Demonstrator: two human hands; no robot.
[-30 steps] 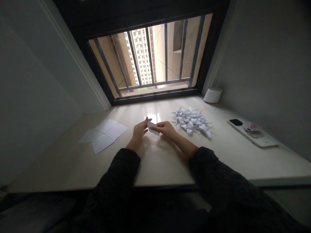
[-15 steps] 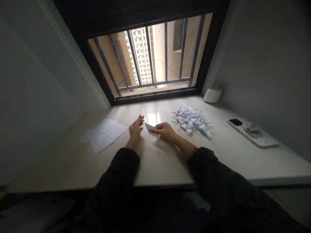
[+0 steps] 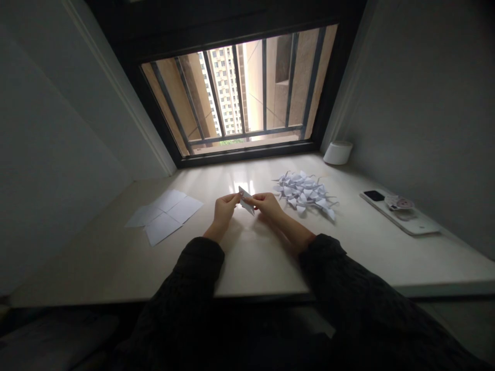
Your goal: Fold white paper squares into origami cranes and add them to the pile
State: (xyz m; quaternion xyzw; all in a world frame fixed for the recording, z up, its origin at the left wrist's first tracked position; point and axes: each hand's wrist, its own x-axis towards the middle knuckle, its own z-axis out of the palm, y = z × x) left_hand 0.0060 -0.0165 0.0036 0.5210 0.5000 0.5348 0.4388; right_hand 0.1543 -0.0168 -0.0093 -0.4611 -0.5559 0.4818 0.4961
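A small folded white paper piece (image 3: pixel 245 199) is held just above the pale desk (image 3: pixel 251 257) in the middle. My left hand (image 3: pixel 224 208) pinches its left end with the fingertips closed. My right hand (image 3: pixel 266 204) grips its right side, fingers curled round it. Both forearms are in dark sleeves and reach forward from the desk's near edge.
A heap of several folded white paper cranes (image 3: pixel 305 192) lies right of my hands. Flat white paper squares (image 3: pixel 164 215) lie to the left. A phone (image 3: pixel 400 216) with a round sticker rests at the far right. A white round container (image 3: pixel 337 152) stands by the barred window (image 3: pixel 240 93).
My left hand let go and opened half a second ago, then came back and pinched the paper again. The paper is now raised and tilted between both hands.
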